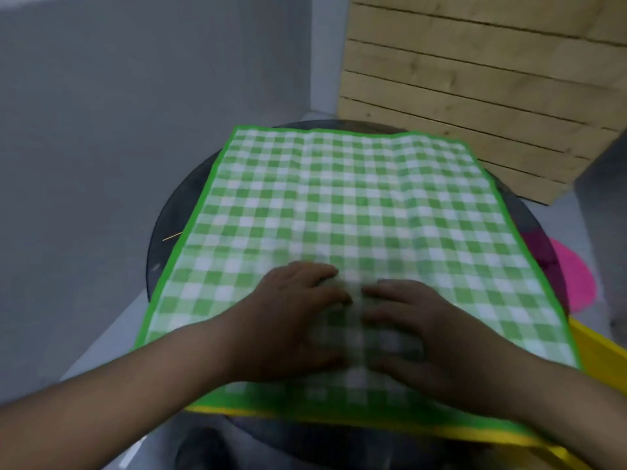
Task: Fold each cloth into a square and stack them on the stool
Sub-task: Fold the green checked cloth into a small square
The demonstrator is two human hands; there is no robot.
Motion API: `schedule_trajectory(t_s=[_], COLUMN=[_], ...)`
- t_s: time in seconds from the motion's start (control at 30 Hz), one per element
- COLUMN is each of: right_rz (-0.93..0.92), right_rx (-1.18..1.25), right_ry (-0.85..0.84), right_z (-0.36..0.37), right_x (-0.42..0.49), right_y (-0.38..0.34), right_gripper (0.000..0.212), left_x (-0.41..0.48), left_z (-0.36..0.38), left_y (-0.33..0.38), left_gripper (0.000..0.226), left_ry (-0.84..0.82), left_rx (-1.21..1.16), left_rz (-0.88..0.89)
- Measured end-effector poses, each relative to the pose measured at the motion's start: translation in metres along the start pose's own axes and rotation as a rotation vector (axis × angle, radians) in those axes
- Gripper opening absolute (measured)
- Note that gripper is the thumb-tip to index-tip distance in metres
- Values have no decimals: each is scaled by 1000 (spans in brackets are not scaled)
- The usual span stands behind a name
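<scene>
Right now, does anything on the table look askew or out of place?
Mostly tidy. The green cloth lies flat, but a yellow cloth pokes out beneath its near and right edges, not lined up with it. A thin pale strand lies loose on the table, left of the green cloth. Nothing looks torn or spilled.

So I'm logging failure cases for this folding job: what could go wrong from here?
1. The green checked cloth covers nearly the whole round dark top, with its corners at or past the rim, so it may slide off when lifted.
2. A yellow cloth lies underneath, so a hand could catch both layers.
3. The left hand and right hand press close together near the middle, leaving the corners free, so the fold may skew.
</scene>
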State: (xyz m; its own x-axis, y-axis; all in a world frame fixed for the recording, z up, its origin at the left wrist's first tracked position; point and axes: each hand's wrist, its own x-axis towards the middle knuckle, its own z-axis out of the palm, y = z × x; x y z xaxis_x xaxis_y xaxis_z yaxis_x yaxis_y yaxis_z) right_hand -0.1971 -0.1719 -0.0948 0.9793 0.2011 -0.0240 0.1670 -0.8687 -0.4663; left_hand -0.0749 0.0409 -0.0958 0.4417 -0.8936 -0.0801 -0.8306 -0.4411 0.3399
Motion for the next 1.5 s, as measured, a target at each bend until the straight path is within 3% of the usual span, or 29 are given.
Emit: schedule_trajectory(t_s=[0.07, 0.17, 0.37, 0.67, 0.93, 1.5], right_rz=[-28, 11, 84, 156, 189, 220], right_rx=[-34, -16, 167, 237, 291, 424], right_ry=[0, -33, 23, 20, 20, 131], right_z=[5, 9, 13, 24, 19, 1], right_x=[-13, -26, -40, -46, -48, -40], right_y=[-9, -17, -29, -39, -43, -44], right_gripper=[51, 45, 27, 22, 6, 7], left_x=[-11, -28, -49, -54, -57, -56], left_z=[7, 11, 9, 17, 13, -12], left_y=[7, 19, 30, 32, 32, 42], left_gripper=[59, 47, 39, 33, 26, 17], left_ry=[80, 68, -16, 14, -9, -7], left_rx=[16, -30, -304, -440, -470, -514], left_rz=[31, -3, -78, -134, -139, -116])
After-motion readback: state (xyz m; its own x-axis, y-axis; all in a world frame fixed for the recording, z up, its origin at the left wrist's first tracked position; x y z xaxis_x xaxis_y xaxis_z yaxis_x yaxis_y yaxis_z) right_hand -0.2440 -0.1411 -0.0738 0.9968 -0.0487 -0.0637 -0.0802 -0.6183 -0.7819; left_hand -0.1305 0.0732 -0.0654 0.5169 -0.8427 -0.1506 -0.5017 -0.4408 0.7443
